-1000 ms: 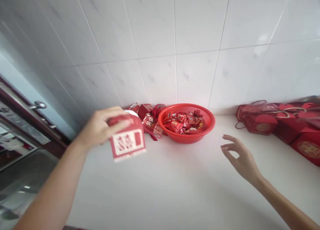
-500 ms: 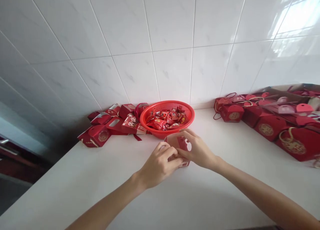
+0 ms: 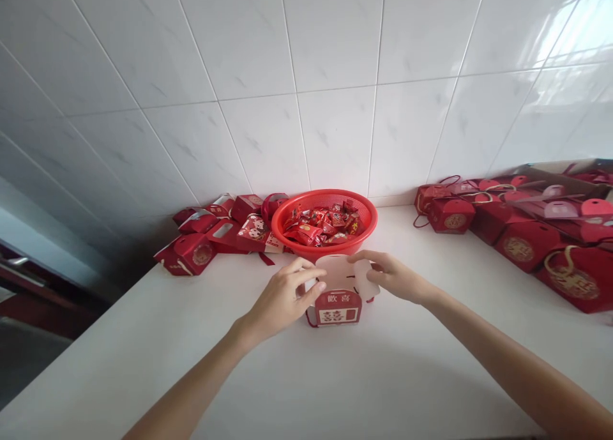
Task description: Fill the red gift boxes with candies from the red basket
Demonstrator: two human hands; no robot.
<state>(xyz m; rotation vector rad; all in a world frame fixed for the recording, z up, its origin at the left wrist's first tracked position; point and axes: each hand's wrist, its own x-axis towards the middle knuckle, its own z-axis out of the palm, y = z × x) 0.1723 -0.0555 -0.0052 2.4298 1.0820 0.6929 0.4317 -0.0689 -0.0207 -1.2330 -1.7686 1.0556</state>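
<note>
A small red and white gift box (image 3: 339, 307) stands upright on the white table with its top flaps spread apart. Chinese characters are printed on its front panel. My left hand (image 3: 286, 296) has its fingers and thumb closed around the box's left flap. At the opposite side, my right hand (image 3: 395, 277) grips the right flap between bent fingers and thumb. Just behind the box sits a red plastic basket (image 3: 325, 251), holding several red-wrapped candies (image 3: 306, 234). The box's inside is only partly visible.
Several red gift boxes (image 3: 191, 253) lie piled at the left against the tiled wall (image 3: 258, 133). More red boxes with cord handles (image 3: 520, 245) stand in rows at the right. The white table (image 3: 268, 389) ends at a slanting left edge.
My hands have moved apart, left hand to the left and right hand to the right. The box's flaps have opened out, and its printed front panel now shows.
</note>
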